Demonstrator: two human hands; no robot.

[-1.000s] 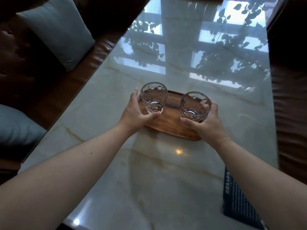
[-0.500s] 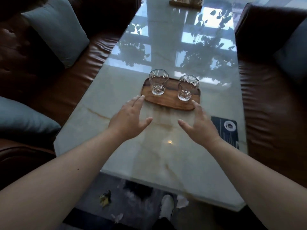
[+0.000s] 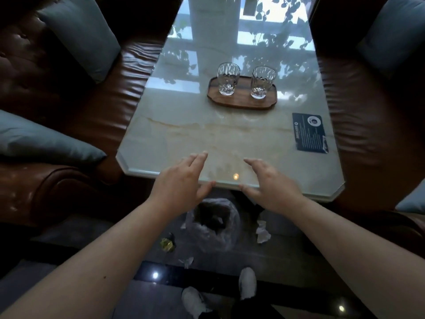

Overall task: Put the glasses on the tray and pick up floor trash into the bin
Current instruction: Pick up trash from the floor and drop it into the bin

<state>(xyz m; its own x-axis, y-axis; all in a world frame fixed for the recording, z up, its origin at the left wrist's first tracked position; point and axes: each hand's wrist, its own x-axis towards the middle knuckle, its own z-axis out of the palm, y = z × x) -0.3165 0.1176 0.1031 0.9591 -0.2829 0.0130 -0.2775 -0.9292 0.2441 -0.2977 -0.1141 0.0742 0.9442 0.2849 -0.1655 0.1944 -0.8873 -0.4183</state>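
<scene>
Hovering over the near edge of the table (image 3: pixel 179 125), both hands are empty w/ fingers spread loose: left hand (image 3: pixel 181 189) at centre-left of the frame, right hand (image 3: pixel 273 189) at centre-right, neither gripping anything.

Both glasses are standing upright on the wooden tray (image 3: pixel 241 102) in the upper middle of the frame, left glass (image 3: pixel 228 78) and right glass (image 3: pixel 262 82) apart from each other, so that half of the job is looking done.

Next is prob the floor trash. The bin (image 3: pixel 212 223), lined w/ a clear bag, is sitting on the floor at lower centre, just below the table edge & between the forearms. Scraps are lying round it:
- gold-ish wrapper (image 3: pixel 167 244) just left of the bin
- crumpled white paper (image 3: pixel 262 232) just right of it
- small pale scrap (image 3: pixel 187 262) below the bin, nearer the shoes (image 3: pixel 247 283)

To do it well: bend low, watching the head vs the table edge; pinch each piece w/ fingertips, one hand per side (left for wrapper, right for paper) to save reaching across. Drop straight into the bag's mouth, not on its rim, as the liner is looking floppy & might fold shut. Check under the table too; that bit is dark, can't tell if more is hiding there
</scene>
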